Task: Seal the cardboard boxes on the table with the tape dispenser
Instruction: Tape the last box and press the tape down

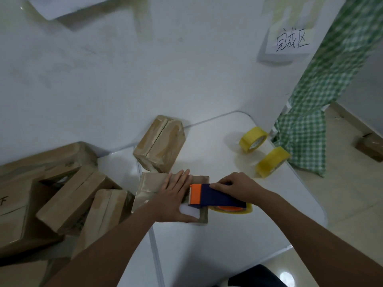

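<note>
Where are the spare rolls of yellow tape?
In the head view, the two yellow tape rolls stand on edge at the table's far right corner, beside the green checked cloth.

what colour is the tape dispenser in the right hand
Dark blue body with an orange front, seen in the head view: tape dispenser in the right hand.
</note>
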Demonstrator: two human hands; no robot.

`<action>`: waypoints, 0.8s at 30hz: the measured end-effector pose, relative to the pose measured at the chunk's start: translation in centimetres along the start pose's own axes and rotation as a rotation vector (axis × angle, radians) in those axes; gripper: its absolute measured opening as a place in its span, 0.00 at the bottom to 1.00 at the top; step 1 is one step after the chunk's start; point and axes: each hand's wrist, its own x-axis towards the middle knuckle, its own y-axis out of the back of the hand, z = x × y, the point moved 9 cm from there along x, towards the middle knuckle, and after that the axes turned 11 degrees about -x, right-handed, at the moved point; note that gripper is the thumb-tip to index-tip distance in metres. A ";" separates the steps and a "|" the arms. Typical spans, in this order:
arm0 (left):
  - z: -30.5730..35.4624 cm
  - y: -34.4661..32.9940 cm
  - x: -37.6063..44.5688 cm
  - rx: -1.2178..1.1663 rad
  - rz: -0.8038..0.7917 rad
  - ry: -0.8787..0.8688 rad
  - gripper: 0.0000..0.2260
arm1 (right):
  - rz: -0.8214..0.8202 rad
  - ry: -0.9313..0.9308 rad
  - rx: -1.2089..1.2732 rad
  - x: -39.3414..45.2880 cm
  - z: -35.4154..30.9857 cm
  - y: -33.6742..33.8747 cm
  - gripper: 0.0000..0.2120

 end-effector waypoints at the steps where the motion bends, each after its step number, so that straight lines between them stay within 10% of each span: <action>1: -0.1 0.0 0.0 0.012 -0.008 0.005 0.55 | -0.002 0.001 0.015 -0.2 0.3 0.0 0.21; 24: 3.0 -0.6 -0.1 -0.180 0.072 0.290 0.41 | -0.004 -0.073 0.139 -2.1 7.7 -1.5 0.14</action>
